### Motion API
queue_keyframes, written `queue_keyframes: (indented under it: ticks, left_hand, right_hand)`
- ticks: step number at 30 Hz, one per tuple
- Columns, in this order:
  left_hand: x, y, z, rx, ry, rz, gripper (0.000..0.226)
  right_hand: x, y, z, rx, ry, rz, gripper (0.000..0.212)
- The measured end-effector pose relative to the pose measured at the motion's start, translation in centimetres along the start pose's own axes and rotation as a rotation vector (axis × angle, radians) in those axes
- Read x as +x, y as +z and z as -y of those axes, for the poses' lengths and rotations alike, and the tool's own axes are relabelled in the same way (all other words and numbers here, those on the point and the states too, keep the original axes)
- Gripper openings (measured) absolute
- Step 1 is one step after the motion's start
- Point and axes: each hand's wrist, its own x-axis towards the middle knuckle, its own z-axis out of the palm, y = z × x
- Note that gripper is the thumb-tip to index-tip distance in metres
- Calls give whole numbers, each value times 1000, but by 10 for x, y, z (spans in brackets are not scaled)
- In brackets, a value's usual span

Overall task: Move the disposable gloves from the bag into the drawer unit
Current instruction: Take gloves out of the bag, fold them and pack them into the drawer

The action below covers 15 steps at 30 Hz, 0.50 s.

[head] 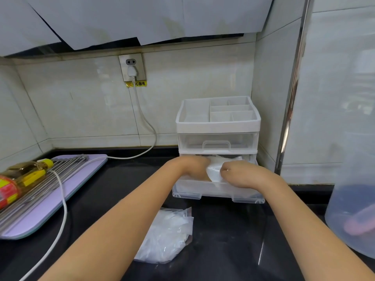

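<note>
Nearest us, the bag (164, 236) lies on the worktop (223, 236), seemingly part-full. Our left hand (194, 167) and right hand (239, 175) grip a wad of disposable gloves (214, 171) over the open lower drawer (217, 192). Next, we likely press it down and let go.

Light bright, soft, even, from overhead; shadows faint. Glossy black desk (233, 230) carries thin white reflection streak at 5 o'clock. Chrome pole (292, 98) at 2 o'clock glares. Clear bag (168, 236) at 6 o'clock glints. Wide-angle bowing at edges. Translucent jug (349, 209) at 4 o'clock blurred.
</note>
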Motion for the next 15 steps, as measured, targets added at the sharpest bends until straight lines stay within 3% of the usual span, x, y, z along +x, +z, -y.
queue_keyframes:
  ticks: [5, 7, 12, 15]
  left_hand:
    - [-25, -5, 8, -261, -12, -156, 69]
    - [-43, -4, 11, -393, 19, -256, 61]
    - [-96, 15, 25, -552, 21, -659, 12]
    - [-117, 37, 38, -549, -20, -774, 16]
  right_hand:
    - [-9, -4, 0, -52, -35, -108, 37]
    - [-16, -7, 1, -33, -77, -183, 35]
    - [-37, -13, 19, 98, -336, -375, 18]
    - [-52, -9, 38, 136, -468, -286, 15]
